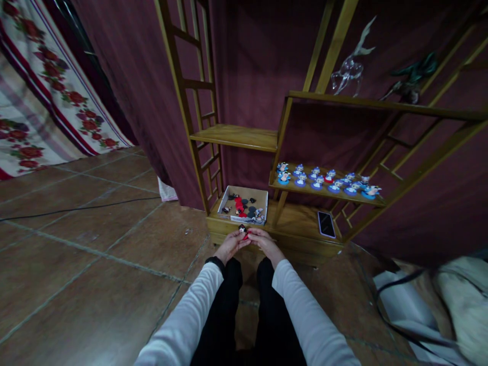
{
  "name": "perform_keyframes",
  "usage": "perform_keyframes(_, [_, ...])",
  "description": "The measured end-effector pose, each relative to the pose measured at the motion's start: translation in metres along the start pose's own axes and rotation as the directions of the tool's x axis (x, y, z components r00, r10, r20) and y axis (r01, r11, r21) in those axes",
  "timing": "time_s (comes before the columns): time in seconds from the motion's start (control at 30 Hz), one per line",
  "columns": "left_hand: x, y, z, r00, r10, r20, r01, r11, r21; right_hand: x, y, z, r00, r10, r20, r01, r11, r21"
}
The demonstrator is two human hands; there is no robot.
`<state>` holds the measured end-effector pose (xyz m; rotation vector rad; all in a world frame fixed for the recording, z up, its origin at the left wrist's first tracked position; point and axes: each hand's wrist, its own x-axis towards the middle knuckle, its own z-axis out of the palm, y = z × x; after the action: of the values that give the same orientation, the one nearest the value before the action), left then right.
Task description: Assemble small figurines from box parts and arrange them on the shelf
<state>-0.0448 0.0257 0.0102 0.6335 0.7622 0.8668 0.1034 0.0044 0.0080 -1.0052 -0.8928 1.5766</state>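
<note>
My left hand [231,245] and my right hand [266,242] meet in front of the wooden shelf unit [244,136]. Together they pinch a small red and black figurine [243,232], fingers closed on it from both sides. Just beyond my hands a shallow cardboard box [232,193] sits on the bottom shelf with red, black and blue toy parts inside. To the right, a low shelf [328,193] carries several small blue-based figurines [318,180] in rows.
A black phone [326,224] lies flat on the bottom shelf right of the box. A glass deer [348,68] and a dark ornament [412,81] stand on the upper shelf. A cable [76,207] crosses the tiled floor at left. Bags and fabric [453,300] lie at right.
</note>
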Motion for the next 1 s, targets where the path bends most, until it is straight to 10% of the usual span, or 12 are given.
perform_keyframes(0.73, [0.0037, -0.0029, 0.0013, 0.997, 0.055, 0.056, -0.058, 0.997, 0.06, 0.0026, 0.0015, -0.0051, 0.995, 0.045, -0.084, -0.035, 0.994, 0.108])
perform_keyframes(1.0, [0.0068, -0.0073, 0.0025, 0.978, 0.209, -0.016, -0.189, 0.913, 0.362, 0.0048, 0.0013, -0.0076, 0.988, 0.082, -0.128, -0.069, 0.992, 0.103])
